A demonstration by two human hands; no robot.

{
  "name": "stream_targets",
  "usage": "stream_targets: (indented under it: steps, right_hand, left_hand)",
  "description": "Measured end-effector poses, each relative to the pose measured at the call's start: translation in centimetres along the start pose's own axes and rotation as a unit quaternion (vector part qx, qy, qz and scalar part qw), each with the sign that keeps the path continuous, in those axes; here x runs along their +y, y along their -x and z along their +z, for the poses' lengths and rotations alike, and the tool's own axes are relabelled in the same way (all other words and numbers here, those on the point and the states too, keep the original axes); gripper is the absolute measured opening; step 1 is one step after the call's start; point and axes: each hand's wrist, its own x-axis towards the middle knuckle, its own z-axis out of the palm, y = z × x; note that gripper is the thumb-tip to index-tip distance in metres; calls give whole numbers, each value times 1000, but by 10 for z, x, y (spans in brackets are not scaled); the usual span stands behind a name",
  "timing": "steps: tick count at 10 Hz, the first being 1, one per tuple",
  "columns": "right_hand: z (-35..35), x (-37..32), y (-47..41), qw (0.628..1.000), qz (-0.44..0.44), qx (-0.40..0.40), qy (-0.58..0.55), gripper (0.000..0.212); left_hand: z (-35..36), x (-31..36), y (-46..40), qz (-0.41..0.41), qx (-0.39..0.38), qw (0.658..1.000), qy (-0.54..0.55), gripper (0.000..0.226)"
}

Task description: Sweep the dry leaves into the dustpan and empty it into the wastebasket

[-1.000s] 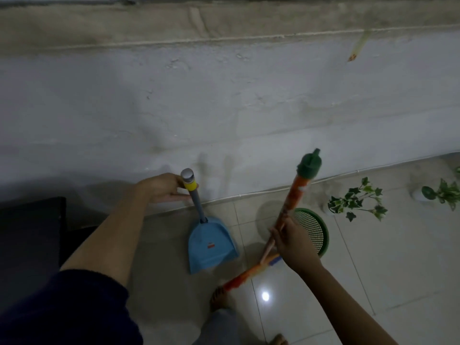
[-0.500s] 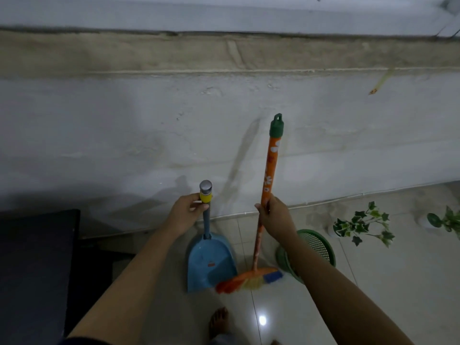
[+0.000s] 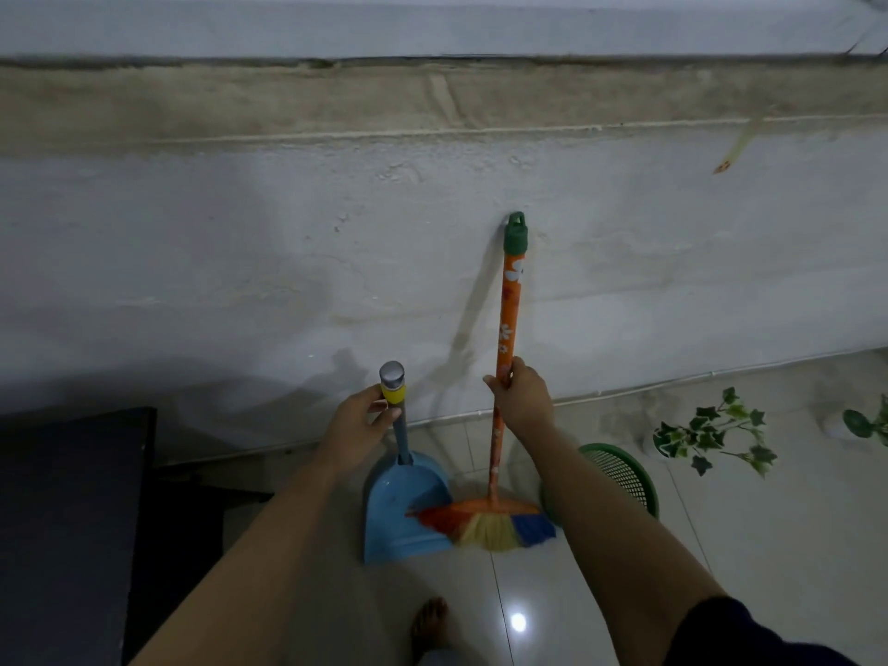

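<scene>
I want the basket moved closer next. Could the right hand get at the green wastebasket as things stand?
Probably not at once: the right hand grips the broom. The green wastebasket sits just under that forearm, nothing between.

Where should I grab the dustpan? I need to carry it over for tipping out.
Grip the dustpan by its upright grey handle, just under the yellow band, coming from its left side, as the left hand does. The broom and right hand crowd the other side.

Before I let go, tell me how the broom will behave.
The broom probably tips easily: it stands tall and thin on soft bristles, propped against the wall. It looks light, since the right hand alone steadies it. The bristles would likely flex when pushed.
</scene>
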Motion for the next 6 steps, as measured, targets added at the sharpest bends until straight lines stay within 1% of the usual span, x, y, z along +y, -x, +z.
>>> stream_targets:
  steps: [1,2,3,4,5,6]
  right_hand:
    - [-2,-4,2,1000,16,6,-22,34]
    - [-4,-11,5,998,36,14,-59,49]
    - [-10,-22,8,998,45,8,-54,61]
    - [-18,-27,16,998,47,15,-37,62]
    - [-24,-24,32,996,60,25,-54,42]
    - [-27,-9,44,999,19,24,-42,29]
  left_hand:
    - [1,-4,6,-49,11,999,-16,40]
    - [1,-8,15,-107,21,993,-55,62]
    - [-3,-4,24,-148,51,986,-66,63]
    - [-9,4,35,-160,79,977,-118,41]
    - [-11,18,55,-148,91,965,-196,17]
    - [0,34,74,-129,112,963,-209,12]
